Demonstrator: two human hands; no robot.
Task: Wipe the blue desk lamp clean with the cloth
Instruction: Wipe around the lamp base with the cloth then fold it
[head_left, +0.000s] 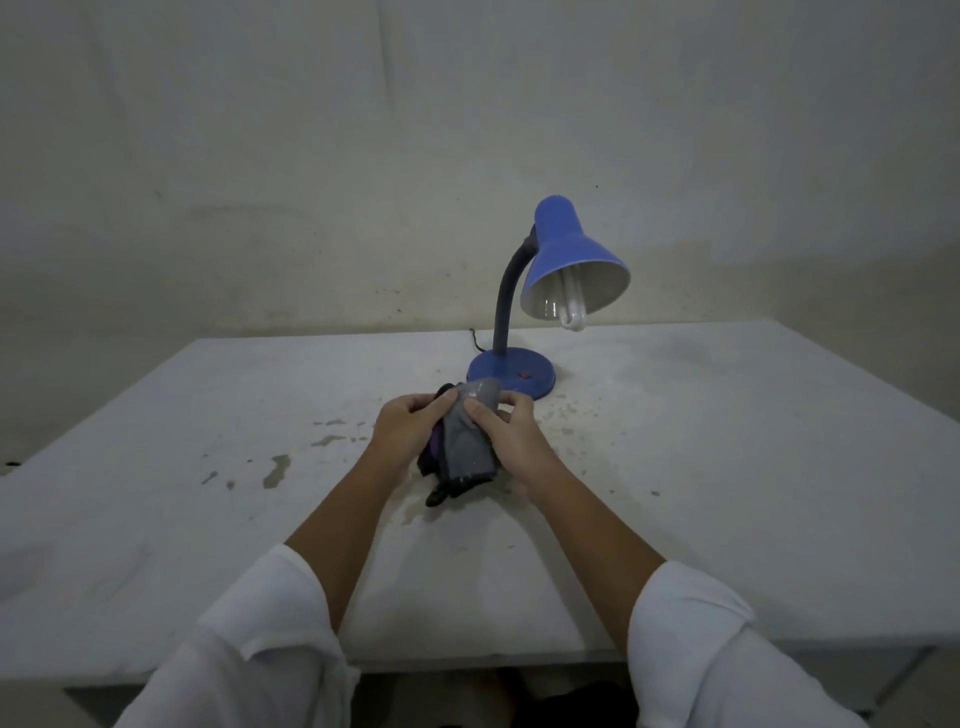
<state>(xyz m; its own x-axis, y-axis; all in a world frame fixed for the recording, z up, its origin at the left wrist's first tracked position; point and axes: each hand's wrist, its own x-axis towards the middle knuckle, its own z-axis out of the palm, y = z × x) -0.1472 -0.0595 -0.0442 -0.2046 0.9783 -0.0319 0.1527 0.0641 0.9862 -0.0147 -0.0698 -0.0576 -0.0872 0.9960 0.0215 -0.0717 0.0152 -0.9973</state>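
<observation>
A blue desk lamp (566, 254) stands at the back of the table, with a round blue base, a dark bent neck and a blue shade tilted toward me showing a white bulb. Just in front of its base, my left hand (408, 428) and my right hand (506, 434) both grip a grey, black and purple cloth (465, 441). The cloth is bunched between the hands, and its lower end hangs down to the tabletop.
The white table (727, 467) is stained and flecked with chipped patches left of my hands. A dark cord (475, 340) trails behind the lamp base. A pale wall stands close behind the table's far edge.
</observation>
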